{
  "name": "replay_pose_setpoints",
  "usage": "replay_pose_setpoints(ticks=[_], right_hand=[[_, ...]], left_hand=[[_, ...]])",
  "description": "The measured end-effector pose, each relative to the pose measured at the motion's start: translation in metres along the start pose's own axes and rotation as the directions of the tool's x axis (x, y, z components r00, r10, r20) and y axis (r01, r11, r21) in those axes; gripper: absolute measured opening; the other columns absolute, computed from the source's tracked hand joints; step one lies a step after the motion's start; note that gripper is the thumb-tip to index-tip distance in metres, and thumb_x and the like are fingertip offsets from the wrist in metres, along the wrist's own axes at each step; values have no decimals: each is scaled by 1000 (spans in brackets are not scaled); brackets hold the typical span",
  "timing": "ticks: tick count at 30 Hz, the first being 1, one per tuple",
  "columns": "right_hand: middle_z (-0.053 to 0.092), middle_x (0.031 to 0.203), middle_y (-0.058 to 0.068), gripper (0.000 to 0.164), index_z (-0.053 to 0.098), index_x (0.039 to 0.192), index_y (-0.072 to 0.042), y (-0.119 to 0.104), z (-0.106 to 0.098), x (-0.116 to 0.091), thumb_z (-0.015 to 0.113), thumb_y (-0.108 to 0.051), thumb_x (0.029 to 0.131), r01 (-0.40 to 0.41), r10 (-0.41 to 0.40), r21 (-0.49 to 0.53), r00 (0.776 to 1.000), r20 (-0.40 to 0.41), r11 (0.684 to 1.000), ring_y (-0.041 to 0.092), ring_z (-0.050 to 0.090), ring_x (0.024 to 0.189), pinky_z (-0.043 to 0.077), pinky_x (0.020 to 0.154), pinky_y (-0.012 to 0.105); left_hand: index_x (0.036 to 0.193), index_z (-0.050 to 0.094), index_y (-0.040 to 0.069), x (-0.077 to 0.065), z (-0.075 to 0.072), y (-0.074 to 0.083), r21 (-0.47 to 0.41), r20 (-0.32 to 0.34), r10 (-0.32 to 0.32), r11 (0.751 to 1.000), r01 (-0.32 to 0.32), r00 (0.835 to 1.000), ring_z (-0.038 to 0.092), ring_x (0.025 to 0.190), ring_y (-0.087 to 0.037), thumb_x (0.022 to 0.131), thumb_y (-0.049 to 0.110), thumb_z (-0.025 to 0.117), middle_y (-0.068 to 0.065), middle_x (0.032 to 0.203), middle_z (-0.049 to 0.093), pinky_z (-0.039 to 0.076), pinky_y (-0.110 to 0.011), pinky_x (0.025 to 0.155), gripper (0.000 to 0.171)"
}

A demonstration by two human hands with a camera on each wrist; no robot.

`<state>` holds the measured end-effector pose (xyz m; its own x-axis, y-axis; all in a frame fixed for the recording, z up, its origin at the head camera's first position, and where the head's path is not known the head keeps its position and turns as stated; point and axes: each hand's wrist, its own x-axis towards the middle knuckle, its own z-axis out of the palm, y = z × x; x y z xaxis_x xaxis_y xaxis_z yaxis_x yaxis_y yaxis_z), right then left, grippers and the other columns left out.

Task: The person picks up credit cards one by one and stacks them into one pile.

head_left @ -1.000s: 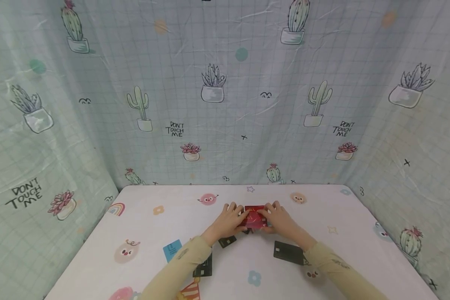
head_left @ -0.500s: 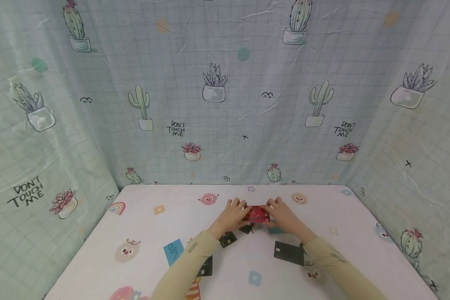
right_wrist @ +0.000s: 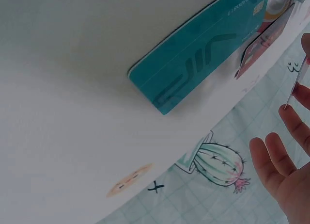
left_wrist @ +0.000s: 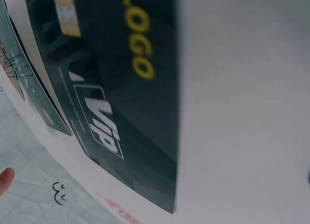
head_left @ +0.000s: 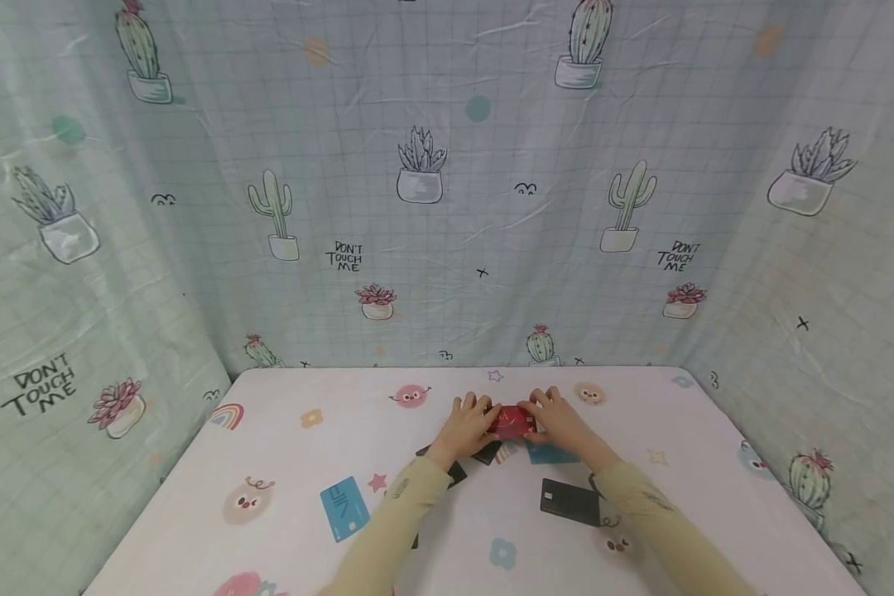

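A red card [head_left: 512,422] is held by its two short ends between my hands near the far middle of the table. My left hand [head_left: 463,430] pinches its left end, and my right hand [head_left: 564,426] has the right end. In the right wrist view, the right fingers [right_wrist: 293,120] grip a thin card seen edge-on. Close by my right hand lies a teal card [right_wrist: 201,52], with a reddish card [right_wrist: 265,47] beyond it. A black "Vip" card [left_wrist: 109,93] fills much of the left wrist view, where only one fingertip [left_wrist: 6,179] shows.
A blue card [head_left: 345,507] lies left of my left sleeve. On the right, a black card [head_left: 570,502] rests near my right forearm. More dark cards, including one black card [head_left: 487,452], are partly covered by my left arm. A cactus-print curtain [head_left: 417,248] surrounds the table.
Both hands have moved slightly away from me with the red card. The teal card beneath my right hand has come into sight. My left forearm has swung right, uncovering the blue card.
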<state>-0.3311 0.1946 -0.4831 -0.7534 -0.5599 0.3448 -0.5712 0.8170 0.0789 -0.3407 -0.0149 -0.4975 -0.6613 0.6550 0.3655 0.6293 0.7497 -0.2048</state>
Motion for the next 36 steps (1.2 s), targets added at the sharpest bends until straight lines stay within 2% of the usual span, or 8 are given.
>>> replay_pose_setpoints(ticks=[4,11,20,25,36], right_hand=[[48,95,4,48,59,111,-11,4,4,3,73,-33,70,-34,33,33,999,16,999,19,37,81,41,63,30],[49,96,6,49,59,112,-10,10,9,5,73,-32,70,-42,41,77,999,14,996,22,39,81,42,64,33],[52,97,7,52,58,116,-12,13,12,7,70,-37,73,-81,74,103,995,64,991,22,40,84,41,70,36],[55,98,7,52,58,117,-10,14,13,7,69,-35,73,-66,58,118,996,68,991,22,41,84,41,69,36],[57,101,5,49,59,115,-10,17,16,6,70,-33,74,-30,27,126,999,30,992,22,42,84,42,69,37]], left_hand=[[125,50,18,5,3,1,-32,18,-27,999,28,999,40,97,-18,82,43,58,-1,112,50,37,-33,77,51],[127,48,16,8,3,1,-60,66,-49,997,53,997,39,101,-19,82,38,60,-1,116,49,37,-37,82,51],[124,50,17,11,7,-1,-72,74,-74,994,80,994,40,103,-19,83,36,59,0,117,50,39,-40,84,46],[123,51,17,10,8,0,-88,86,-102,990,110,991,41,104,-20,84,36,58,-1,118,51,39,-42,86,44],[121,52,19,9,8,0,-54,93,-130,989,135,987,43,104,-20,84,38,57,-1,118,54,39,-41,85,42]])
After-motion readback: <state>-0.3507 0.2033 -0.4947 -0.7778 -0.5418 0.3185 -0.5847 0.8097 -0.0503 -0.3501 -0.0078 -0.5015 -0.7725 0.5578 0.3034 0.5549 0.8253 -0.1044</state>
